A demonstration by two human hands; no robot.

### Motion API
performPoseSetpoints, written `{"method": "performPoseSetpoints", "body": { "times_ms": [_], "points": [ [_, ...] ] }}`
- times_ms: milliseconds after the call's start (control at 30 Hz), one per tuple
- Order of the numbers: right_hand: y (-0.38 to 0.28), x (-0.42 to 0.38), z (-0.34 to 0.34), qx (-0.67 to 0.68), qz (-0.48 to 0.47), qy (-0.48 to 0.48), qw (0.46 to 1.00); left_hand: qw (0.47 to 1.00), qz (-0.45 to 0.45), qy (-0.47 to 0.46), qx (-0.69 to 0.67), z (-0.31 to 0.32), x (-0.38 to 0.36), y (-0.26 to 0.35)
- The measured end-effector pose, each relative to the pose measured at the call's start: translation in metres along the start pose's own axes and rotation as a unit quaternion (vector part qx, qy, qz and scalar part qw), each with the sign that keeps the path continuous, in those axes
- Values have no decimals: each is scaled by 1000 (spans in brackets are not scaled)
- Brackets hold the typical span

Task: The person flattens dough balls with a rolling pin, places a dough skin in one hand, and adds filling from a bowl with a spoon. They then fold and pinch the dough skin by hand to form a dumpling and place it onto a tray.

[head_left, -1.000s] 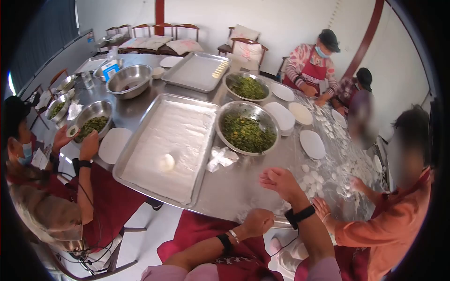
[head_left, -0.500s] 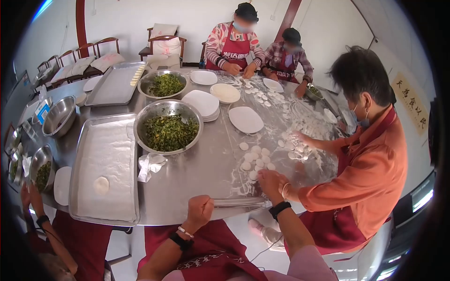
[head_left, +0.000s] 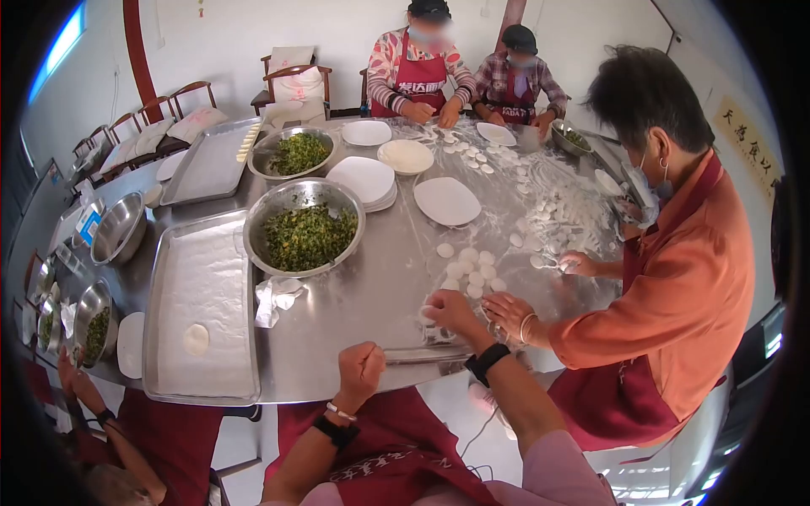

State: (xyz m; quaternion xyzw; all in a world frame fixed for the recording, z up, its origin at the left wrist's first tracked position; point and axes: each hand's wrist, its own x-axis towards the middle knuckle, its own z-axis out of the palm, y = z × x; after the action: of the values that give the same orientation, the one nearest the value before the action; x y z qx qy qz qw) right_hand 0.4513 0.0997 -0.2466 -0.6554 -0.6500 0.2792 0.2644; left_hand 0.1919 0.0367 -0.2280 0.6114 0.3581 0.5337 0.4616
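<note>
My left hand (head_left: 361, 371) is closed in a fist above the table's near edge; whether it holds anything is hidden. Farther right, my right hand (head_left: 454, 310) reaches over the floured steel, its fingers closed on a pale dough disc (head_left: 429, 314). Just beyond it lies a group of round white dough pieces (head_left: 474, 268). A co-worker's hand (head_left: 509, 315) is close on its right. Left of my hands, a large tray (head_left: 202, 253) bears one flat dough round (head_left: 197, 340). A steel bowl (head_left: 309, 229) holds chopped green filling.
Crumpled white paper (head_left: 277, 297) lies beside the tray. White plates (head_left: 447, 201) and a second filling bowl (head_left: 297, 153) stand farther back. A person in orange (head_left: 658, 278) works at the right, two people sit across, and another person's hands (head_left: 78, 381) show at the far left.
My right hand has moved left, away from the co-worker's hand, and a dough disc now shows at its fingers. My left hand stays in a fist. The camera view has shifted slightly.
</note>
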Motion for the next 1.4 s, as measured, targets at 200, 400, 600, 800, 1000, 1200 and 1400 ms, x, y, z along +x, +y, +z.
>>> {"method": "performPoseSetpoints", "body": {
  "times_ms": [200,400,600,800,1000,1200,1400],
  "points": [
    [-36,2,39,-54,-51,-79,994,1000,-22,7,11,2,-7,13],
    [-42,-8,37,-97,-61,-104,988,998,-10,63,-14,11,28,11],
    [-19,11,38,-40,-115,-70,990,994,2,88,-64,19,72,-29],
    [-39,-6,36,-29,-49,-115,992,997,69,7,18,-1,9,-12],
    [-39,-10,34,58,42,-150,986,998,56,1,39,-3,13,-10],
    [-37,8,35,1,-70,-78,995,998,11,55,-14,9,68,-20],
    [-42,-1,42,-16,-51,-117,992,995,65,-34,70,-8,-1,0]
  ]
}}
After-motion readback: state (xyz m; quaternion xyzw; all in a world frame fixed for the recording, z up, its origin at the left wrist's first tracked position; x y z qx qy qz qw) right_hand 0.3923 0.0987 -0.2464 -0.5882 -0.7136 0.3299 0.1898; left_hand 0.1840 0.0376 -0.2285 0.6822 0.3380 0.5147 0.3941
